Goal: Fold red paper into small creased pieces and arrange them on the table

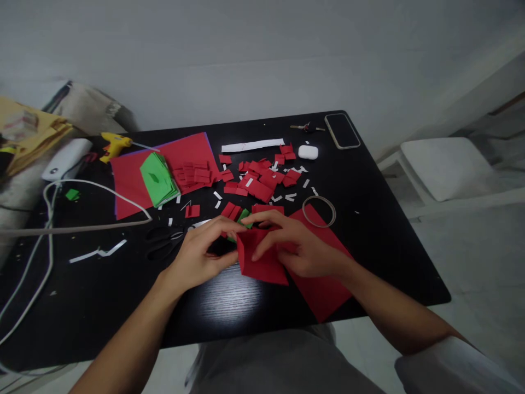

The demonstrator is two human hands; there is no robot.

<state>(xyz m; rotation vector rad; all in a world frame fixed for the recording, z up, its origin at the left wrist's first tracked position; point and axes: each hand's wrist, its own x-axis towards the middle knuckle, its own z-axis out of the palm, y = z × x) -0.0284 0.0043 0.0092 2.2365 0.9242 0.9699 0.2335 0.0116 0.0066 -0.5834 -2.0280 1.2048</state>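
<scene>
A folded piece of red paper point(262, 268) is held between my two hands over the near middle of the black table. My left hand point(205, 249) pinches its left edge with thumb and fingers. From the other side my right hand point(293, 241) grips the paper, its index finger pressed against the face. Beneath my right forearm lies a larger red sheet point(320, 284). Black-handled scissors point(162, 241) rest just left of my left hand, their blades partly hidden. Beyond my fingers is a pile of small folded red pieces point(258, 180) among white paper scraps.
At the left are a yellow glue gun point(115, 145), a green paper stack point(159, 180) on red sheets point(127, 186), a white power strip point(68, 158) and looping cables point(51, 235). A tape ring point(319, 212), white earbud case point(308, 152) and phone point(342, 131) lie right; a white stool point(443, 167) stands beyond.
</scene>
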